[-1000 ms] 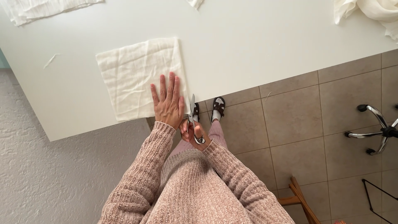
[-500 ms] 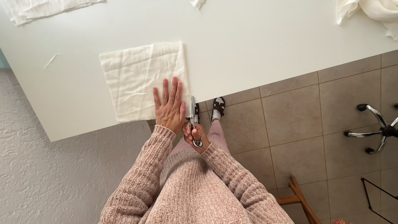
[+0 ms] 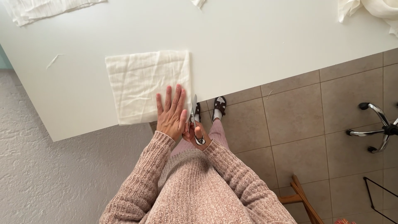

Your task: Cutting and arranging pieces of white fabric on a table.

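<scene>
The folded square of white cloth (image 3: 147,85) is lying flat on the white table (image 3: 257,45), near the front edge, with its right side running straight toward the person. The scissors (image 3: 195,118) are sitting at the near end of that right side, blades pointing away along it; they are only just entering the cloth, so the cut appears to be barely begun and nearly the whole edge is waiting to be trimmed. The left hand (image 3: 171,112) is pressing down flat, fingers spread, on the cloth's near right corner. The right hand (image 3: 197,135) is gripping the scissor handles, fingers through the loops; how wide the blades are standing cannot be told. More white cloth (image 3: 375,9) is lying at the table's far corners
</scene>
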